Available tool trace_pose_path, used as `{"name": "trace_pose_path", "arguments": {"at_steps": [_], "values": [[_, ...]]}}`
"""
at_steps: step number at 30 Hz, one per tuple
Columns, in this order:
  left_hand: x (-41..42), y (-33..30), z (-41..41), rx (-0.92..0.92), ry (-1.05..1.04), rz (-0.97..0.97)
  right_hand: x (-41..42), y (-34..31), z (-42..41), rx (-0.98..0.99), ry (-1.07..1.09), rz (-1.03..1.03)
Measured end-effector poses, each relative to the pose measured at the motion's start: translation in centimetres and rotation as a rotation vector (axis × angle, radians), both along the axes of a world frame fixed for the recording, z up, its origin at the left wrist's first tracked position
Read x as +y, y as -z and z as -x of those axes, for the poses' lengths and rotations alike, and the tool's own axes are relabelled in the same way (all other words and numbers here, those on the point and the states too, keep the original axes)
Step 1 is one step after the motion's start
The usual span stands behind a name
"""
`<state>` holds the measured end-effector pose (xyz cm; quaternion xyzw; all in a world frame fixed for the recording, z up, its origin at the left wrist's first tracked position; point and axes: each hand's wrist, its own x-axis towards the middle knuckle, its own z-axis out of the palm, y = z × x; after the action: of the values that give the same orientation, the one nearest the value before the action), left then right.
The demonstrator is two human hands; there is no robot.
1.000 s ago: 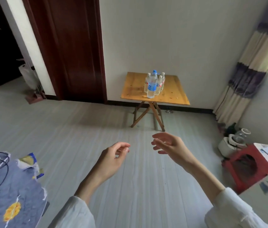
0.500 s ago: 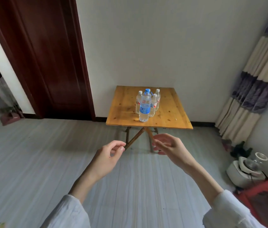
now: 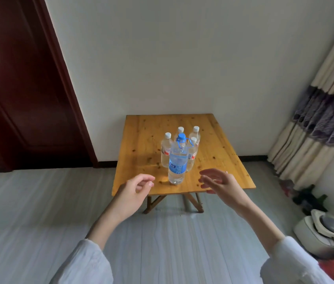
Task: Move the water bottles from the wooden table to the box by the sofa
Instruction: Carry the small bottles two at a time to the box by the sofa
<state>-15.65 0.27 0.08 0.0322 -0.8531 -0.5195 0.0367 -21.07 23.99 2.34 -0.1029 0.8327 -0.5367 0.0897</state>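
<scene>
Your biggest risk is knocking the cluster over. The big bottle [image 3: 178,160] with the blue cap stands upright at the front, and four small bottles [image 3: 192,149] with white caps crowd just behind it, close enough that they may be touching. If you sweep in fast or catch the big bottle high near its neck, it can tip back into the small ones and send them rolling across the wooden table [image 3: 141,140], perhaps off its edge onto the floor [image 3: 162,242]. The big bottle also looks full, so it is likely heavy and slick; a loose one-handed grab could let it slip. The table stands on folding crossed legs, so I judge that a hard bump against its near edge could rock everything on it.

Your left hand [image 3: 133,193] hangs over the near left edge of the table, fingers loosely curled and holding nothing. Your right hand [image 3: 219,184] is spread, fingers relaxed and apart, palm turned inward, also holding nothing. The big bottle sits between your two hands and a little beyond them, touching neither. The small bottles are farther back, shielded by the big one. The box and the sofa are out of view here.
</scene>
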Motion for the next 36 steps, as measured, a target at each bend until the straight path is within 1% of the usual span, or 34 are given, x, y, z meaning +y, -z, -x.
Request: {"name": "trace_pose_path", "arguments": {"at_steps": [4, 8, 11, 14, 17, 20, 23, 27, 29, 33, 36], "values": [[-1.8, 0.0, 8.3, -0.011, 0.021, 0.018, -1.3, 0.2, 6.4, -0.02, 0.081, 0.015], [-1.7, 1.8, 13.8, -0.064, 0.08, 0.013, -1.4, 1.2, 12.1, -0.047, 0.129, 0.0], [-2.1, 2.5, 18.0, -0.057, 0.054, -0.048, -1.3, 2.7, 16.5, -0.071, 0.139, -0.02], [-2.5, 2.3, 23.5, 0.014, -0.019, -0.09, -1.3, 4.5, 21.5, -0.076, 0.119, -0.06], [-2.6, 2.9, 29.1, 0.029, -0.07, 0.001, -1.5, 6.4, 27.2, -0.078, 0.112, -0.128], [-2.2, 5.1, 33.4, -0.058, -0.07, 0.094, -1.9, 8.6, 32.1, -0.09, 0.085, -0.205], [-1.6, 7.6, 36.8, -0.126, -0.094, 0.128, -2.2, 11.2, 35.5, -0.094, 0.034, -0.325], [-1.7, 10.2, 40.3, -0.233, -0.014, 0.237, -3.1, 13.7, 37.7, -0.08, -0.027, -0.411], [-1.6, 11.1, 41.6, -0.265, 0.011, 0.261, -3.5, 14.5, 38.3, -0.044, -0.05, -0.451], [-1.6, 12.4, 43.2, -0.274, 0.05, 0.368, -4.0, 15.3, 39.2, 0.016, -0.065, -0.553], [-1.7, 13.0, 44.1, -0.265, 0.113, 0.424, -4.0, 15.6, 39.7, 0.043, -0.064, -0.572]]}}
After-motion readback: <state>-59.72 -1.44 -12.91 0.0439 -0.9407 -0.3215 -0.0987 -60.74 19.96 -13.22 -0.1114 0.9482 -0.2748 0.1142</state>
